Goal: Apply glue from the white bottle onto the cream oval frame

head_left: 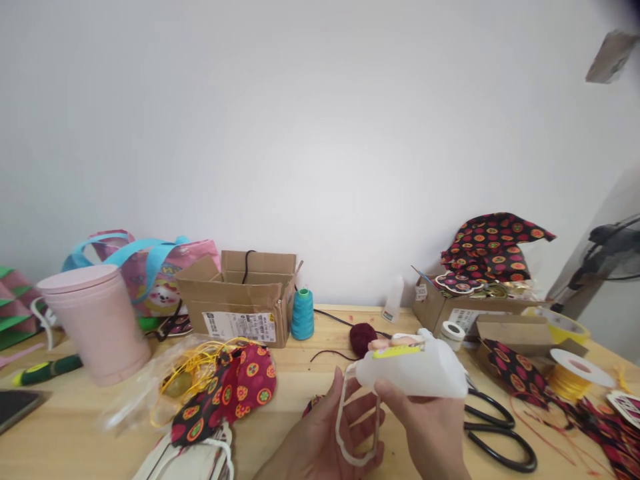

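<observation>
My left hand [320,437] is closed around a thin white frame with a wavy outline [341,427], and its fingers show through the middle. My right hand [430,433] grips a translucent white squeeze bottle [430,370] with a yellow label. The bottle lies tilted on its side, its narrow end pointing left at the top of the frame. Whether the tip touches the frame, I cannot tell. Behind the bottle sits a dark red ball of yarn [362,340]. Just right of my right hand are the black scissor handles [503,433]. A scrap of patterned fabric [313,405] is partly hidden by my left hand.
To the left are patterned fabric pieces [255,373], yellow cord [200,363], a pink lidded bin [95,327] and an open cardboard box [235,300]. A teal thread cone [303,317] stands mid-table. Rightward are a fabric-filled box [465,310] and a yellow cord spool [570,383].
</observation>
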`<action>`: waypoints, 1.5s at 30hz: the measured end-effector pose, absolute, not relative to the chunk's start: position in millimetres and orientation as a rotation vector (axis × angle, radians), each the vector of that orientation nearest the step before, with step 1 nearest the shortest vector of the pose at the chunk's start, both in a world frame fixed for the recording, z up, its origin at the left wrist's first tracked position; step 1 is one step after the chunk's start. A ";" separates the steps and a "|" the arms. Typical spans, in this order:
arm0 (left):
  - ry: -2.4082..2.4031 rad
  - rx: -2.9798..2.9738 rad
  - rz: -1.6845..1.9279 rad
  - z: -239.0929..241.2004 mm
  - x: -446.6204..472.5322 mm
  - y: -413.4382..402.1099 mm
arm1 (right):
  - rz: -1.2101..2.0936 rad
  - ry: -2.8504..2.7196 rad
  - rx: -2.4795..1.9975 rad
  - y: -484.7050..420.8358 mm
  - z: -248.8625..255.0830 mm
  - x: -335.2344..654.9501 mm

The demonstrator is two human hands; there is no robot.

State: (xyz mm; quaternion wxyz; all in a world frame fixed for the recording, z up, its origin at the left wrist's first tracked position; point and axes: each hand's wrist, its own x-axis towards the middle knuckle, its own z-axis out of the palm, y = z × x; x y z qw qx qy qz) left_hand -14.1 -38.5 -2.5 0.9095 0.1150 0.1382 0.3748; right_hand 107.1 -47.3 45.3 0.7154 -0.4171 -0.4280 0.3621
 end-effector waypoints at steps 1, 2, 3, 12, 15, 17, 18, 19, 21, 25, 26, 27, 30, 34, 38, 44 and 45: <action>0.299 0.232 0.775 -2.0 -14.0 -38.7 | 0.780 -0.937 -0.924 -46.3 44.3 108.5; 0.315 0.229 0.777 -1.3 -13.8 -38.8 | 0.757 -0.917 -0.929 -45.2 43.5 110.2; 0.331 0.224 0.777 -0.6 -13.7 -38.9 | 0.742 -0.900 -0.936 -44.1 43.0 111.8; 0.358 0.237 0.809 3.7 -13.4 -39.0 | 0.732 -0.857 -1.006 -47.9 47.4 106.2; 0.352 0.241 0.812 3.6 -13.3 -39.0 | 0.738 -0.880 -0.990 -46.1 45.2 107.2; 0.372 0.232 0.808 2.7 -13.1 -38.8 | 0.739 -0.871 -0.973 -43.8 43.6 109.3; 0.380 0.231 0.808 2.2 -13.1 -38.7 | 0.747 -0.862 -0.958 -43.0 43.3 110.1; 0.384 0.232 0.809 1.7 -13.1 -38.7 | 0.759 -0.855 -0.945 -42.6 43.5 110.3; 0.369 0.242 0.813 1.0 -13.1 -38.7 | 0.777 -0.865 -0.919 -43.1 44.7 109.8; 0.378 0.251 0.838 2.0 -13.3 -39.3 | 0.706 -0.868 -0.972 -44.7 46.6 110.2; 0.395 0.248 0.848 2.5 -13.4 -39.4 | 0.676 -0.858 -0.981 -44.4 46.5 111.3; 0.410 0.245 0.856 3.0 -13.5 -39.6 | 0.656 -0.848 -0.978 -43.8 46.2 112.7; 0.417 0.242 0.862 4.1 -13.9 -39.5 | 0.683 -0.847 -0.923 -42.2 45.8 115.4; 0.405 0.253 0.857 5.7 -13.6 -38.8 | 0.759 -0.866 -0.903 -43.9 46.9 111.9; 0.402 0.250 0.845 7.0 -13.2 -39.2 | 0.817 -0.879 -0.892 -49.9 49.9 104.9; 0.405 0.221 0.810 5.7 -12.9 -39.8 | 0.822 -0.986 -0.810 -55.7 56.2 99.5; 0.398 0.221 0.817 5.6 -12.8 -39.7 | 0.806 -0.980 -0.820 -55.9 56.5 99.5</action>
